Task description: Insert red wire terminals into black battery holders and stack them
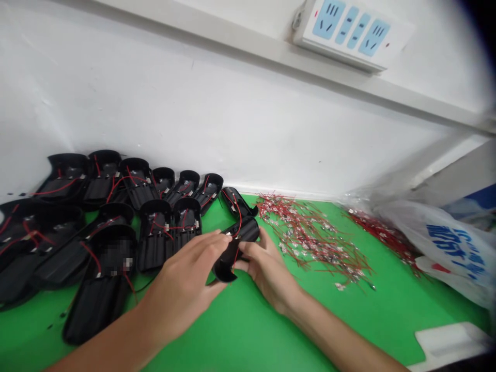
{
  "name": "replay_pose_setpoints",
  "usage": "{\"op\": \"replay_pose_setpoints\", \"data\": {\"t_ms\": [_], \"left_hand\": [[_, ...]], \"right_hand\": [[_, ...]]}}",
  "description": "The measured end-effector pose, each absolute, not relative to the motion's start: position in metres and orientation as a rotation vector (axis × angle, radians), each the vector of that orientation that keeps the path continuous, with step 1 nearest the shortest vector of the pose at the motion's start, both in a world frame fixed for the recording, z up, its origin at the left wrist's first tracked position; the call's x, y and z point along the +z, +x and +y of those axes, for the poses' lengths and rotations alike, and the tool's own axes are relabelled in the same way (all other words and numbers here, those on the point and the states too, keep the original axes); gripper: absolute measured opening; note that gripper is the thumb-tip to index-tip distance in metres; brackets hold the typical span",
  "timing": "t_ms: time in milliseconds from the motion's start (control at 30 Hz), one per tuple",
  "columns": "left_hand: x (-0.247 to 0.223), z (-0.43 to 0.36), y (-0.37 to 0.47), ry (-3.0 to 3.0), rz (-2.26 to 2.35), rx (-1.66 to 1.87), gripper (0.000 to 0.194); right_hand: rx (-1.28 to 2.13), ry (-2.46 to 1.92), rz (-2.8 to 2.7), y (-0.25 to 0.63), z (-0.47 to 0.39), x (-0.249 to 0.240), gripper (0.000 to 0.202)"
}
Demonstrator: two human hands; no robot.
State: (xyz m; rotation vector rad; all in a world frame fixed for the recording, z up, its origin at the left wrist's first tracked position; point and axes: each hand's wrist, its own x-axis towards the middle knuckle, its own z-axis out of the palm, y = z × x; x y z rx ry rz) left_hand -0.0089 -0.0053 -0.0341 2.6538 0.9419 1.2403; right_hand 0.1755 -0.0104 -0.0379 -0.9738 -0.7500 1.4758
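Lettering: blue characters on a white plastic bag (406, 217) at right, turned sideways and too blurred for me to read. Main item: one black housing (228, 254) with a red wire (239, 222), between my hands; my left hand (194, 268) grasps its left side, my right hand (267, 263) its right, thumb over the open interior. At left: other black housings (153, 248), grouped on a green tabletop (232, 330). At right: loose red-wired parts (321, 240), between right hand and bag.
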Motion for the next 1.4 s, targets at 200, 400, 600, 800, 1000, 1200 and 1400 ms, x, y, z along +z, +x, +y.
{"op": "replay_pose_setpoints", "data": {"t_ms": [200,400,600,800,1000,1200,1400], "left_hand": [[-0.0324,-0.0068,-0.0086,2.657,0.95,1.218,0.059],[-0.0318,-0.0076,-0.0085,2.584,0.997,1.222,0.053],[-0.0326,-0.0075,-0.0081,2.534,1.005,1.223,0.051],[-0.0321,-0.0087,-0.0071,2.521,1.029,1.222,0.051],[-0.0314,-0.011,-0.0069,2.511,1.032,1.207,0.051],[-0.0292,-0.0094,-0.0069,2.483,1.118,1.181,0.051],[-0.0292,-0.0047,-0.0082,2.489,1.098,1.197,0.051]], "right_hand": [[1.46,-1.0,-0.768,0.1754,-0.0107,-0.0364,0.047],[1.48,-1.004,-0.759,0.1771,-0.0092,-0.036,0.049],[1.484,-1.029,-0.745,0.1772,-0.0088,-0.0344,0.05],[1.48,-1.041,-0.761,0.1778,-0.01,-0.034,0.047],[1.483,-1.037,-0.754,0.1774,-0.01,-0.0334,0.041],[1.489,-1.03,-0.745,0.1769,-0.0093,-0.0341,0.043],[1.579,-0.947,-0.716,0.1786,-0.0094,-0.0306,0.041]]}}
